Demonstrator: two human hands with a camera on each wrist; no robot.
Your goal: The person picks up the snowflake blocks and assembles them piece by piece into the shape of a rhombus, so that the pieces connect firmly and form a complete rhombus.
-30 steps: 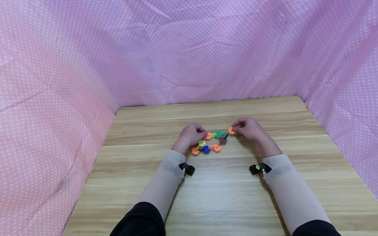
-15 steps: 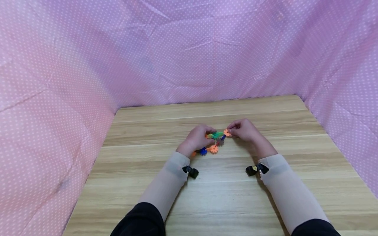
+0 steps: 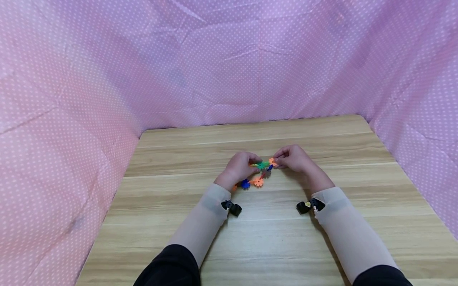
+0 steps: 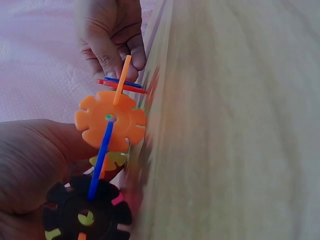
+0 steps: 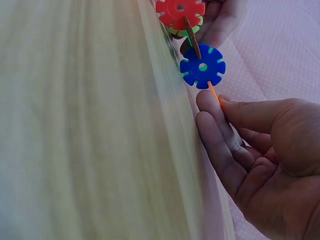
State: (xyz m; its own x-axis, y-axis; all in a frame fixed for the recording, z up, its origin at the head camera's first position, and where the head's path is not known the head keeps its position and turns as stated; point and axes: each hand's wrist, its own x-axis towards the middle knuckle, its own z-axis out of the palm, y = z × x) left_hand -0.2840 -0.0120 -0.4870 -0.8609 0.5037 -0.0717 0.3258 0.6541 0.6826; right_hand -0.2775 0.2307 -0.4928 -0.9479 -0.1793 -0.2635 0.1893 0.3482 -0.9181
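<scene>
A chain of slotted plastic snowflake discs bends into a loop near the table's middle in the head view. My left hand [image 3: 237, 169] grips its far left side, beside a green disc [image 3: 262, 165], covering several discs. My right hand [image 3: 294, 159] pinches an orange disc [image 3: 272, 162] at the far right corner. In the right wrist view this piece shows edge-on between thumb and fingertips, meeting a blue disc [image 5: 203, 67] with a red disc [image 5: 180, 11] further along. Closer to the left wrist camera are a black disc [image 4: 86, 212] and an orange disc [image 4: 111, 120] of the same chain.
The wooden table [image 3: 272, 238] carries the chain, with its far edge beyond both hands. Pink dotted cloth [image 3: 229, 71] hangs behind and at both sides. Small black cameras [image 3: 231, 207] sit at both wrists.
My left hand has moved right along the chain and now covers its left part, close to the green disc. My right hand has brought the orange disc left, against the green and blue pieces.
</scene>
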